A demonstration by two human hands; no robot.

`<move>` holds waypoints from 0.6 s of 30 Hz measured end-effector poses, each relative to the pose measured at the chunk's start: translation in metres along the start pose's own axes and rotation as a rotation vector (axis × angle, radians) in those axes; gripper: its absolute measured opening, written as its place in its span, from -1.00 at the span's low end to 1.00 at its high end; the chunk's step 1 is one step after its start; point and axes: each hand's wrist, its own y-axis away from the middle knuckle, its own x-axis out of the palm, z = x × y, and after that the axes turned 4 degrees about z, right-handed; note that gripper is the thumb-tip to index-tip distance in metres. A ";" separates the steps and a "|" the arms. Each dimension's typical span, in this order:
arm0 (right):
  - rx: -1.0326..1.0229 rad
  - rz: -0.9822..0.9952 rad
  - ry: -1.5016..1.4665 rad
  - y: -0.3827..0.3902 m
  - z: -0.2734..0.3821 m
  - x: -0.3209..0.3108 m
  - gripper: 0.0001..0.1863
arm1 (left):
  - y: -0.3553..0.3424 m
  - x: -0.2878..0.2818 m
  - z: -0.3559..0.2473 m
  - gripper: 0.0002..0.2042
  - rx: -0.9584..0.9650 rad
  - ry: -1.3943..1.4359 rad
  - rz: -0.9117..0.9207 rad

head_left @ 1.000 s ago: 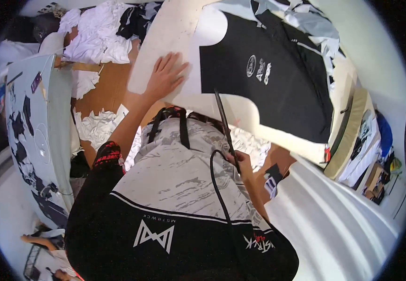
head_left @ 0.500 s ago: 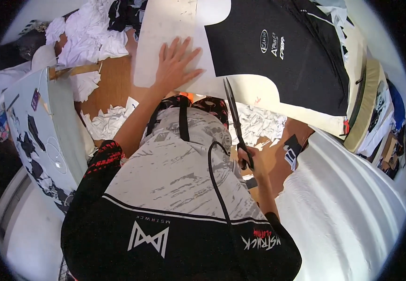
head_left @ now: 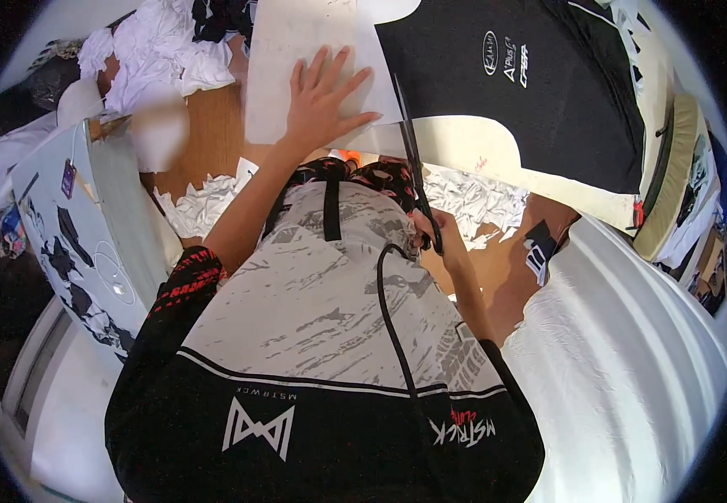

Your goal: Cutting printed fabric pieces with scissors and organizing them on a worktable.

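My left hand [head_left: 323, 105] lies flat with its fingers spread on a white sheet [head_left: 275, 50]; whether it is fabric or paper I cannot tell. My right hand [head_left: 430, 228] grips the handles of long black scissors [head_left: 414, 168] near my waist. Their blades point away from me and reach the left edge of a black printed fabric panel [head_left: 472, 96]. That panel is spread over the table, with a cream-coloured surface [head_left: 455, 138] showing along its near curved edge. The blade tips are hard to tell apart from the dark fabric.
White fabric scraps [head_left: 204, 205] lie on the floor left of my legs, more on the right. A heap of white cloth [head_left: 166, 50] is at the far left. A light blue cabinet [head_left: 70, 226] stands left; a white sheet-like covering [head_left: 615, 352] spreads at right.
The scissors have moved forward, so their blades now reach the black panel's edge. The panel has shifted slightly right and away in view. My left hand stays flat and spread.
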 end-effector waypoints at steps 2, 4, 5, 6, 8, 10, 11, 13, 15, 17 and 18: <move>0.008 -0.006 -0.008 -0.001 0.002 0.000 -0.51 | -0.001 0.000 -0.002 -0.29 -0.004 0.002 0.007; 0.036 -0.017 0.001 0.001 0.004 0.002 -0.51 | -0.002 0.001 -0.004 -0.29 0.000 0.010 0.002; 0.038 -0.018 0.002 0.001 0.004 0.004 -0.51 | -0.001 0.000 -0.004 -0.29 -0.001 0.011 0.003; 0.039 -0.032 0.007 0.002 0.004 0.007 -0.52 | 0.000 0.000 -0.004 -0.29 0.001 0.011 0.004; 0.042 -0.049 0.013 0.002 0.002 0.009 -0.53 | 0.000 0.000 -0.006 -0.29 0.002 0.014 0.006; 0.006 -0.062 -0.059 0.001 -0.003 0.008 -0.53 | 0.000 0.001 -0.008 -0.29 -0.005 0.017 0.012; 0.009 -0.062 -0.059 0.002 0.000 0.010 -0.53 | 0.001 0.002 -0.007 -0.29 -0.007 0.018 0.013; 0.015 -0.054 -0.051 0.005 0.005 0.012 -0.53 | 0.002 0.004 -0.007 -0.30 -0.004 0.027 -0.004; 0.030 -0.063 -0.078 0.004 0.002 0.011 -0.51 | 0.001 0.004 -0.008 -0.30 0.001 0.029 0.002; 0.045 -0.069 -0.103 0.004 0.003 0.011 -0.50 | 0.001 0.004 -0.008 -0.31 0.003 0.028 0.006; 0.076 -0.103 -0.038 0.005 0.005 0.011 -0.49 | 0.001 0.004 -0.009 -0.31 0.002 0.030 0.003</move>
